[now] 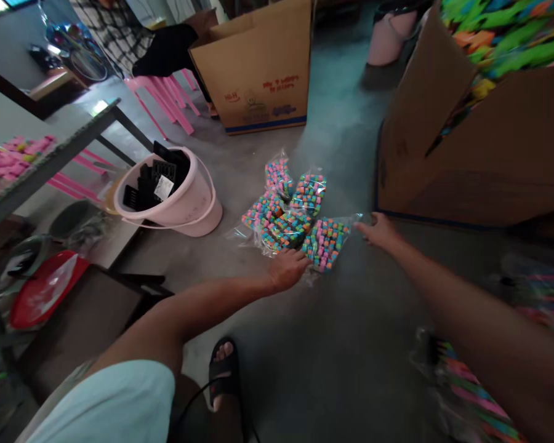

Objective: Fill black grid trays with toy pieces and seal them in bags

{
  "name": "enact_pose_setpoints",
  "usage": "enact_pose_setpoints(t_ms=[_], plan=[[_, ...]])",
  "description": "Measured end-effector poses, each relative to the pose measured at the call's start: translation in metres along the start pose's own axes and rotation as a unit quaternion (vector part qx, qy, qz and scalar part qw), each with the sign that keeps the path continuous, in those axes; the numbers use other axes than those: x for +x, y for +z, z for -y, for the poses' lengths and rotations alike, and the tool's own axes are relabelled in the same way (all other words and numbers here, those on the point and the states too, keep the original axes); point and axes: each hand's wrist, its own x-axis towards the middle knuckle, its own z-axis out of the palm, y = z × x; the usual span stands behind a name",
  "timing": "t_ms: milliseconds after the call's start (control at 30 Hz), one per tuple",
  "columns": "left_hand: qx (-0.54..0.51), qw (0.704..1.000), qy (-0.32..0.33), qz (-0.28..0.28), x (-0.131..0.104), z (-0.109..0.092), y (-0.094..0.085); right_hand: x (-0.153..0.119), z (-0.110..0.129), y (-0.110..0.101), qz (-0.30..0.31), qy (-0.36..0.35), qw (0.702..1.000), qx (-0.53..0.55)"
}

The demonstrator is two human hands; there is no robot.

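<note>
Several clear plastic bags of small multicoloured pieces (284,224) lie in a heap on the grey floor. One clear plastic bag (325,243), filled with pink, blue, green and orange pieces, is at the right of the heap, between my hands. My right hand (382,232) pinches this bag's loose upper right corner between thumb and fingers. At its lower left edge, my left hand (289,271) is closed on the plastic, fingers curled and partly hidden, close against the neighbouring bags. What the small pieces are cannot be made out.
A pink bucket (196,209) of black parts stands left of the heap. Cardboard boxes stand behind (263,74) and at right (471,160), the latter full of bright pieces. More bagged strips (475,387) lie lower right. A person (120,37) sits on a pink stool.
</note>
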Motion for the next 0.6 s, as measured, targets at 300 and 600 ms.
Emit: enact_pose_setpoints(t_ms=[300,600], plan=[[-0.184,0.968,-0.171,-0.014,-0.100,0.065,0.004,-0.027,0.032,0.080,0.170,-0.082,0.981,-0.047],[-0.361,0.786,-0.486,-0.122,-0.057,0.098,0.008,-0.040,0.089,0.120,0.085,-0.141,0.978,-0.131]])
